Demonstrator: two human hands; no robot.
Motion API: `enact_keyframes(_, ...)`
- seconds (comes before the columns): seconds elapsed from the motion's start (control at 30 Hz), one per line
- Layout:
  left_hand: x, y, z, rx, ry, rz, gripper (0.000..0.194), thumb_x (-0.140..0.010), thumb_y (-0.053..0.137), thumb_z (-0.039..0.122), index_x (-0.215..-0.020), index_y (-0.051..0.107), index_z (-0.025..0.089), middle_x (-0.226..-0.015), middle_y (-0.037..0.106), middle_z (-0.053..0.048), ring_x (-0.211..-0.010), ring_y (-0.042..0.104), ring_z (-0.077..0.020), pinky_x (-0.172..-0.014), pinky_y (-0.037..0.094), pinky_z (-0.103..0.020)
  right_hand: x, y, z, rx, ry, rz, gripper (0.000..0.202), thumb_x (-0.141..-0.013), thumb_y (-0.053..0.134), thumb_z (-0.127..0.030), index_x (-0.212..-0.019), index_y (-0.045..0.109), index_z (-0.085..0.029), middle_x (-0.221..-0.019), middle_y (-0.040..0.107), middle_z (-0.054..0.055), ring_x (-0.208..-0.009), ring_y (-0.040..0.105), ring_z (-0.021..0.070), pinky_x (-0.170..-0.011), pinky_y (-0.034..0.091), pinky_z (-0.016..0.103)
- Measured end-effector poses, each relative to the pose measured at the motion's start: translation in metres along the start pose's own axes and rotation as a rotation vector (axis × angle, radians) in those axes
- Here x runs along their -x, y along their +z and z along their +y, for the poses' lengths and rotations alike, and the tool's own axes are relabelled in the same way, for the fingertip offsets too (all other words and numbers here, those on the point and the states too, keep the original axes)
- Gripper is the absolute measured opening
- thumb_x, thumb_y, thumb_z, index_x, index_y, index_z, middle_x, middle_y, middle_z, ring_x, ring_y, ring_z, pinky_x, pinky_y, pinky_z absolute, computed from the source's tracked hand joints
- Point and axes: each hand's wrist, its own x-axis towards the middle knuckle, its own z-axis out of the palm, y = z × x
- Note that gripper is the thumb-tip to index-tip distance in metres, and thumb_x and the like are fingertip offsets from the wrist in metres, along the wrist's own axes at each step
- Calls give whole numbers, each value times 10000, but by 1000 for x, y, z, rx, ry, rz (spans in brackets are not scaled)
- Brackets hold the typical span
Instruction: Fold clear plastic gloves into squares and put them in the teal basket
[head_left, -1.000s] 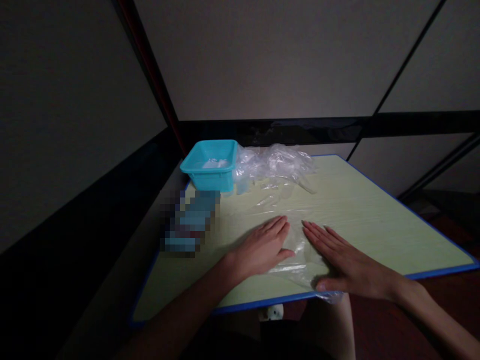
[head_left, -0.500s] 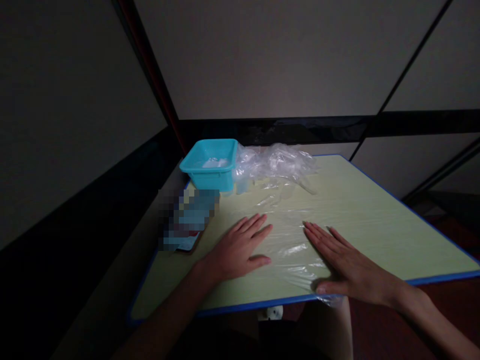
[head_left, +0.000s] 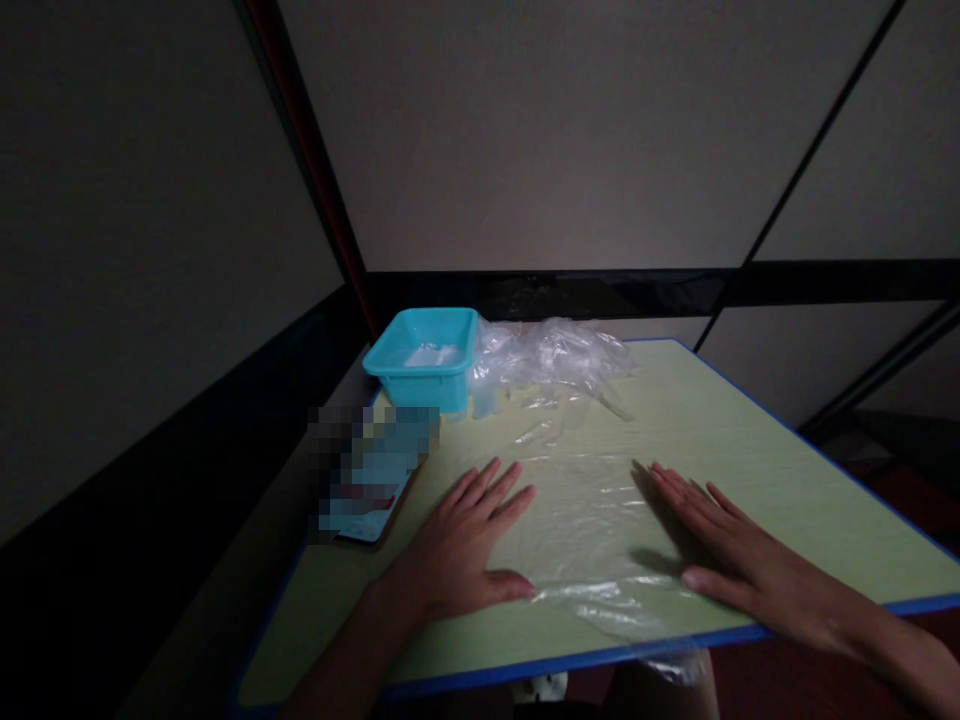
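Note:
A clear plastic bag (head_left: 581, 540) lies spread flat on the pale green table (head_left: 787, 500), its near end hanging over the blue front edge. On the bag's left side rests my left hand (head_left: 469, 545), palm down with fingers spread. My right hand (head_left: 739, 555) is at the right side of the bag, fingers stretched out, and its shadow falls on the table to the left, so it seems slightly raised. Neither hand grips anything. Behind the flat bag sits a crumpled heap of clear plastic bags (head_left: 555, 355).
A turquoise plastic basin (head_left: 427, 385) with something whitish inside stands at the back left. Nearer on the left lies a phone-like device (head_left: 375, 500), partly blurred out. Walls close in at the back and left, and a person's leg shows below the front edge.
My right hand has moved right and up off the plastic. My left hand stays on the bag's left side, its fingers spread a little wider. The view has tilted up slightly.

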Motion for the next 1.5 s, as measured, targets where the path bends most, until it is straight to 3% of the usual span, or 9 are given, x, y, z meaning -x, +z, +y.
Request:
enact_keyframes(0.2, -1, 0, 0, 58, -23, -17, 880, -656, 617, 586, -1372, 228, 253, -1475, 85, -40, -1342, 35, -263, -1078, 76, -433, -90, -28, -22, -106, -241, -117, 713, -864, 319, -546, -1407, 32, -186, -1460, 63, 95, -1328, 96, 253, -1066, 120, 491)
enact_keyframes(0.4, 0, 3, -3, 99, -26, -38, 935, -623, 637, 599, -1380, 193, 275, -1474, 68, -31, -1339, 39, -283, -1075, 87, -462, -158, -9, -24, -42, -344, -192, 774, -851, 267, -597, -1395, 122, -65, -1441, 116, 166, -1332, 98, 254, -1078, 90, 460)
enact_keyframes(0.57, 1, 3, -5, 133, -20, -41, 926, -643, 568, 662, -1385, 162, 283, -1474, 45, -23, -1339, 14, -286, -1074, 70, -477, -160, 14, -9, -42, -354, -99, 763, -852, 275, -594, -1404, 65, -111, -1456, 67, 127, -1339, 61, 221, -1086, 58, 438)
enact_keyframes(0.87, 7, 7, -7, 123, -170, -51, 1004, -554, 727, 517, -1373, 181, 318, -1470, 55, 0, -1338, 18, -287, -1074, 117, -479, -159, 13, -10, -61, -348, -83, 786, -838, 287, -611, -1403, 85, -102, -1453, 76, 126, -1338, 78, 229, -1086, 58, 441)
enact_keyframes(1.0, 28, 20, -14, 54, -300, 13, 1015, -551, 720, 531, -1380, 184, 293, -1466, 73, -35, -1329, 61, -325, -1053, 172, -506, -159, 15, -10, -98, -346, -53, 774, -835, 316, -604, -1404, 114, -120, -1451, 106, 128, -1334, 106, 235, -1085, 68, 443)
enact_keyframes(1.17, 54, 30, -19, 72, -271, 203, 994, -610, 620, 632, -1397, 131, 273, -1461, 104, -82, -1311, 151, -352, -1028, 225, -520, -156, 11, -10, -229, -319, 20, 694, -859, 331, -548, -1394, 191, -130, -1437, 207, 135, -1320, 187, 247, -1068, 139, 459)
enact_keyframes(1.27, 45, 16, -15, 103, -345, 298, 732, -799, 515, 445, -1397, 142, 249, -1455, 178, -77, -1305, 226, -287, -1012, 307, -453, -158, 4, -8, -352, -204, 177, 531, -887, 337, -457, -1320, 361, -152, -1336, 425, 124, -1222, 390, 232, -1006, 291, 413)
enact_keyframes(1.33, 28, -2, -12, 71, -384, 291, 532, -845, 451, 301, -1347, 293, 221, -1392, 352, -82, -1263, 333, -247, -1007, 320, -423, -163, 0, -6, -337, -93, 280, 398, -872, 397, -392, -1175, 509, -161, -1187, 556, 108, -1094, 503, 218, -929, 373, 358)
enact_keyframes(1.5, -21, -38, -16, -26, -392, 184, 298, -812, 412, 77, -1061, 542, 176, -1075, 604, -75, -1009, 555, -213, -879, 407, -344, -180, 0, -1, -208, 71, 292, 215, -741, 562, -302, -873, 626, -145, -951, 594, 120, -921, 537, 269, -799, 398, 381)
